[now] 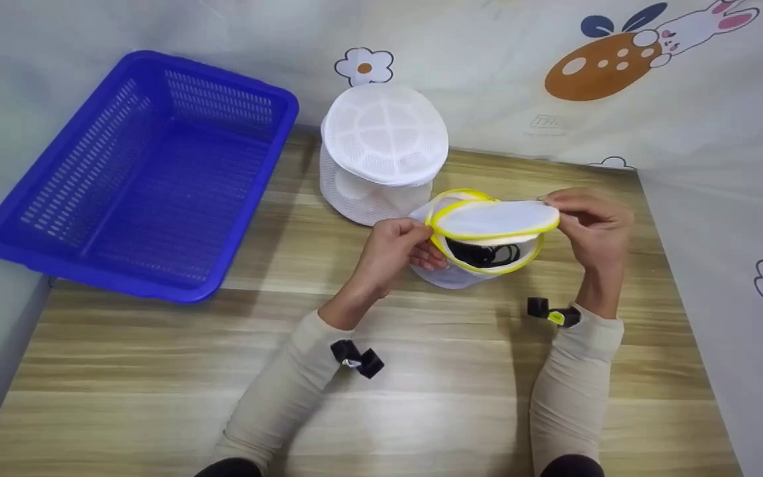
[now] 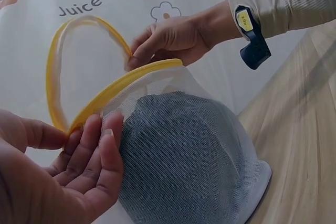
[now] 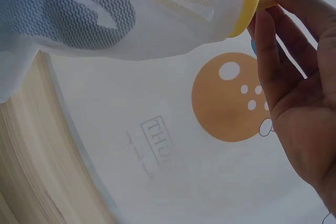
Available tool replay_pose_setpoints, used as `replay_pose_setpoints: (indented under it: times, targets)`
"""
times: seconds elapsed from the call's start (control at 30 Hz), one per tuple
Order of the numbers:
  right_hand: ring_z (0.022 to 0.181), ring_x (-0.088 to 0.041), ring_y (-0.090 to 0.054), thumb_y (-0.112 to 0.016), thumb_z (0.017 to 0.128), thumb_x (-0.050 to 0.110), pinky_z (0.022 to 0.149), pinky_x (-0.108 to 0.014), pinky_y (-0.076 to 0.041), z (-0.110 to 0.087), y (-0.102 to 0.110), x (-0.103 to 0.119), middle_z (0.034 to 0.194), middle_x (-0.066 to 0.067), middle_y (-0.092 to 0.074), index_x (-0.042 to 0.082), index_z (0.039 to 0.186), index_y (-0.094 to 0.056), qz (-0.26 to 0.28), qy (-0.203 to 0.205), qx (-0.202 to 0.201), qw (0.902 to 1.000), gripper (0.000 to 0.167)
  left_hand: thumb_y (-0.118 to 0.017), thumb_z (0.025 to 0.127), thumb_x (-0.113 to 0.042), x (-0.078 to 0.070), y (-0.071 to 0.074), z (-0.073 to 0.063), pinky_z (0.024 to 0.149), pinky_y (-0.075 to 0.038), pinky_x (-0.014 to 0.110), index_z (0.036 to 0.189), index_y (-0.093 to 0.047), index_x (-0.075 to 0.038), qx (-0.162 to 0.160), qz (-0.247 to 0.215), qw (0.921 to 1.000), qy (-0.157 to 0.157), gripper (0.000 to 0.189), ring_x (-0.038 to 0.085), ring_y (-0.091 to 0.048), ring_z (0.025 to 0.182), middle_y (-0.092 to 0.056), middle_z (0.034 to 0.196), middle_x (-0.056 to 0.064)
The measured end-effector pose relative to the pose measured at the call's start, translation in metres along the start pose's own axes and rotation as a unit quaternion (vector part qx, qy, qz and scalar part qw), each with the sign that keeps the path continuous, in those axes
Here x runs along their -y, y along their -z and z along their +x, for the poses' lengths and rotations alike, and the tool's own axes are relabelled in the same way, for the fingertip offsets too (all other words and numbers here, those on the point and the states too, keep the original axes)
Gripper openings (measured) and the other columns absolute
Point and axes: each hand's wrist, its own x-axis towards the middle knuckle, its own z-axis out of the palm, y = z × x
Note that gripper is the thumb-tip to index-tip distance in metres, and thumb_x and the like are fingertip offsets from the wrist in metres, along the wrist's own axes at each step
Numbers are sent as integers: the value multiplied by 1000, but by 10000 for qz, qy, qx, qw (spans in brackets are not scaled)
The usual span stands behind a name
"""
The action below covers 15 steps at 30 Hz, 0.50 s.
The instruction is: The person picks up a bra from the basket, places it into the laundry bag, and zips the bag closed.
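A small white mesh laundry bag (image 1: 451, 277) with yellow trim stands on the table, its round lid (image 1: 497, 217) lifted at an angle over the opening. Black cloth with pale curved lines (image 1: 467, 253) shows inside; in the left wrist view the dark bundle (image 2: 173, 150) fills much of the mesh. My left hand (image 1: 395, 253) pinches the yellow rim on the left between thumb and fingers, where lid and bag meet. On the opposite side, my right hand (image 1: 595, 225) pinches the lid's edge between thumb and fingertips. The cloth's lower part sits behind the mesh.
Behind the bag stands a larger white mesh laundry bag (image 1: 385, 136), round and upright, with pale contents. A blue plastic basket (image 1: 222, 192) with slotted walls occupies the left. Printed cloth (image 1: 487, 79) hangs along the back and right of the wooden table (image 1: 421, 397).
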Motion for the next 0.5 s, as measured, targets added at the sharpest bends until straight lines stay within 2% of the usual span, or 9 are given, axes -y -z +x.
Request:
replay_pose_setpoints:
  times: [0.2, 0.37, 0.43, 0.5]
  targets:
    - [80, -39, -64, -74, 68, -20, 77, -36, -54, 1, -2, 0, 81, -35, -63, -28, 73, -58, -50, 53, 275, 9996, 19, -43, 96, -5, 0, 0, 0, 53, -52, 29, 78, -63, 6, -143, 234, 9994, 224, 29, 20, -65, 57, -65, 64, 13]
    - [82, -40, -63, -76, 68, -17, 80, -39, -52, 1, 0, 1, 81, -35, -62, -27, 72, -58, 55, 105, 511, 9986, 21, -44, 102, -23, 1, -1, 1, 45, -46, 24, 73, -61, 5, -210, 25, 9991, 366, 44, 19, -63, 51, -62, 60, 11]
    - [83, -40, -62, -76, 69, -16, 81, -39, -52, 1, 0, 2, 81, -35, -62, -26, 71, -59, 63, 81, 621, 9980, 21, -45, 102, -31, 1, -1, 1, 43, -44, 24, 72, -62, 5, -238, 8, 9989, 410, 50, 19, -63, 50, -62, 59, 11]
    - [83, -40, -62, -76, 68, -17, 81, -40, -51, 1, 0, 3, 81, -35, -62, -26, 72, -59, 33, 48, 706, 9975, 20, -49, 100, -33, 1, -1, 1, 43, -43, 23, 74, -64, 6, -234, 112, 9988, 407, 49, 19, -62, 49, -62, 59, 11]
